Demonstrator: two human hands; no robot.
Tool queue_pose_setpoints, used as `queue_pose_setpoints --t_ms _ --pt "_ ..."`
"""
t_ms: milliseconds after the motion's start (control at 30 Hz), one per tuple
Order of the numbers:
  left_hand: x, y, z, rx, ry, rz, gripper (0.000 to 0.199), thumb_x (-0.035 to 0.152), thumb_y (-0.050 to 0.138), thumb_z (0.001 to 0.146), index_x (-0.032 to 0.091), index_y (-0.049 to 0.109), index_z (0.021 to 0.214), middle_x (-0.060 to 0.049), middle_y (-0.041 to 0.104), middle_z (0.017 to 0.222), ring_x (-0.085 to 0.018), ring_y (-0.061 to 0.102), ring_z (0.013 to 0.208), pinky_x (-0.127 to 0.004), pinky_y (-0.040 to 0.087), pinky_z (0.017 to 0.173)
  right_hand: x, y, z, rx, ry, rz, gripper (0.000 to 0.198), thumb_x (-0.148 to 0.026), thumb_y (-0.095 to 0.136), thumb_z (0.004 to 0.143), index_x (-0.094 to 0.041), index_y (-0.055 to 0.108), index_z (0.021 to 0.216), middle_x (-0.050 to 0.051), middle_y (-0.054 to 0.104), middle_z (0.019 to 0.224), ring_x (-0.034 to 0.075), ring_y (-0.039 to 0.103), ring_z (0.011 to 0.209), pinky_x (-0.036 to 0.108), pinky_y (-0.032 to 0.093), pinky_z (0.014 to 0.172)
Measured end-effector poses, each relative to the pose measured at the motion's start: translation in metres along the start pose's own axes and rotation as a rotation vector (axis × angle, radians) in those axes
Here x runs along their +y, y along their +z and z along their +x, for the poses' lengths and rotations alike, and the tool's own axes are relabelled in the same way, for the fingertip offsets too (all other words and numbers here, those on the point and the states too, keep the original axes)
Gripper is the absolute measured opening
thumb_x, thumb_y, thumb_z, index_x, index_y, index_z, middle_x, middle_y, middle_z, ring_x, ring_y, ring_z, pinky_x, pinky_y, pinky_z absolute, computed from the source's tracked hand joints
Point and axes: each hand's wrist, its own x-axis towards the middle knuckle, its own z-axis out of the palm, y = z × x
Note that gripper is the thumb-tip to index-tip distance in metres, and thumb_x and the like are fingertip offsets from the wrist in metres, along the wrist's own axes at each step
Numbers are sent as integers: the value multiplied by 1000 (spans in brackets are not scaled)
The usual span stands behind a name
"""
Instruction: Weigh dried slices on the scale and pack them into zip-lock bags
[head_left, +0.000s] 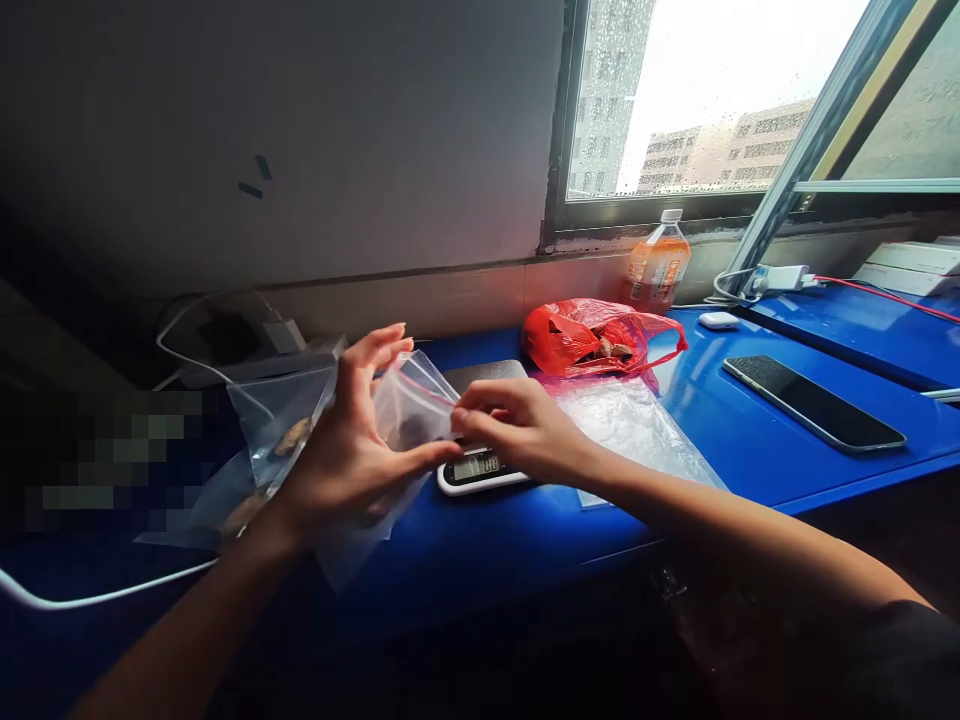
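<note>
Blue and glossy, one bench runs beneath a grey wall bearing two small dark marks and a rain-spotted window. Two hands work over it, with one clear zip bag between them, raised just left of one kitchen scale and partly covering it from view. The left hand is curved wide, thumb and fingers well apart around the bag; how firmly it grips cannot be told. The right hand is closed, its fingertips pinching the bag's right edge near the mouth. Something dark shows through the plastic, too blurred to make out. Left of the hands lie at least two more clear bags with brown pieces inside; the forearm hides part of them, so their contents cannot be counted. Right of the scale are one flat spread of clear plastic, its layers impossible to count, and, behind it, one red plastic bag. One bottle of orange drink stands under the window. Farther right lie one phone, one small white case and one white adapter.
</note>
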Motion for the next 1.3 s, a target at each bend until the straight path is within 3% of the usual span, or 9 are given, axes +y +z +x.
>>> queue_pose_setpoints --t_ms 167,300,500,633,800,900,1033,1167,1300 --pt "-2 -14 13 120 -451 -324 55 51 72 73 23 57 117 -8 65 115 -27 61 105 -41 53 84 7 -12 8 176 10 107 13 -23 55 79 -14 59 71 -1 59 66 9 53 62 23 43 59" --pt "-5 -17 17 53 -612 -424 29 36 77 71 16 69 91 -1 66 80 -11 55 68 -24 47 60 8 -16 9 256 26 101 10 -24 57 76 -14 59 77 3 64 74 11 58 66 25 48 58" --pt "-4 -19 15 13 -578 -410 19 34 75 72 16 71 77 1 60 64 -9 50 59 -21 44 55 8 -14 7 250 130 167 19 -23 55 74 -19 51 92 0 64 72 13 63 64 23 48 49" --pt "-6 -21 15 -25 -580 -367 19 35 74 73 17 70 73 1 59 64 -9 51 56 -21 43 52 8 -12 8 221 108 135 23 -20 53 73 -19 51 96 -1 63 71 12 62 62 23 47 50" --pt "-5 -18 15 -55 -561 -342 20 35 67 71 17 62 65 1 55 60 -10 50 48 -22 37 43 9 -18 8 246 89 3 27 -17 49 71 -18 53 98 -3 60 66 11 58 58 25 44 54" --pt "2 -14 13 -61 -497 -192 19 36 62 74 18 60 69 3 53 56 -11 48 46 -22 35 42 6 -27 10 213 80 -191 28 -16 51 71 -17 54 99 1 62 76 14 60 70 29 46 63" --pt "9 -7 8 -62 -327 71 21 39 60 79 18 64 79 1 61 61 -12 53 52 -23 41 50 -7 -28 21 46 -35 -430 42 -22 61 73 -16 51 114 9 65 102 20 60 93 33 46 75" --pt "11 -4 6 -129 -283 76 24 41 59 82 18 67 83 0 65 67 -12 53 53 -23 42 52 -15 -11 43 -183 -71 -525 41 -14 59 74 -16 50 114 5 66 89 17 60 78 30 44 67" --pt "7 -4 5 -99 -282 78 26 43 60 83 18 68 85 -1 68 72 -12 54 55 -23 42 54 -14 1 58 -219 -56 -548 38 -7 55 73 -17 50 109 2 63 78 13 55 67 26 40 57"
